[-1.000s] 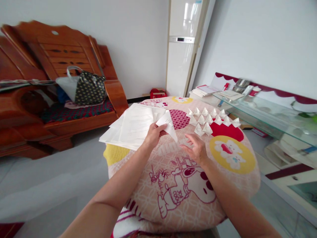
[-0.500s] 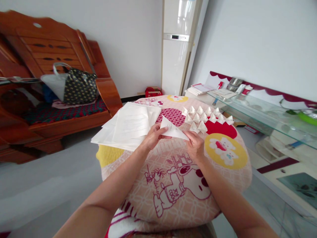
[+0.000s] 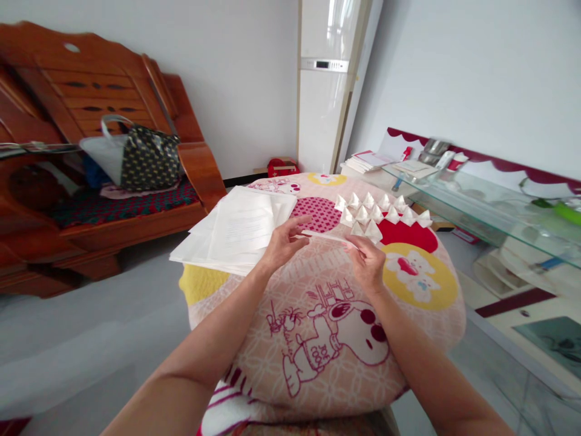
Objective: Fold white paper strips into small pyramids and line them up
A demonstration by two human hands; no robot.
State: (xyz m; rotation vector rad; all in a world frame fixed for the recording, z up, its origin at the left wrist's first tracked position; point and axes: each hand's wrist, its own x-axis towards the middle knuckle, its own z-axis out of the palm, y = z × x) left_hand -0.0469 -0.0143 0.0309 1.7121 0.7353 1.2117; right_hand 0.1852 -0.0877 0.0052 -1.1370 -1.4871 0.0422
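A folded piece of white paper [image 3: 327, 236] shows almost edge-on, as a thin strip above the cloth-covered round table [image 3: 254, 363]. My right hand [image 3: 367, 261] pinches its right end between thumb and fingers. At the strip's left end is my left hand [image 3: 287, 241], thumb and fingers apart; whether a fingertip touches the paper I cannot tell. Several small folded paper pyramids [image 3: 362, 214] stand in rows just beyond my right hand. To the left of my left hand lies a stack of white paper sheets [image 3: 240, 227], the top one with printed lines.
A glass-topped cabinet [image 3: 490, 209] with papers and containers runs along the right. Behind the table stands a tall white floor unit [image 3: 322, 115]. A wooden bench [image 3: 200, 175] at the left holds a patterned bag [image 3: 152, 157].
The folded paper has turned from showing its triangular face to nearly edge-on. My left fingers have loosened and spread from its left corner, while my right hand keeps its pinch.
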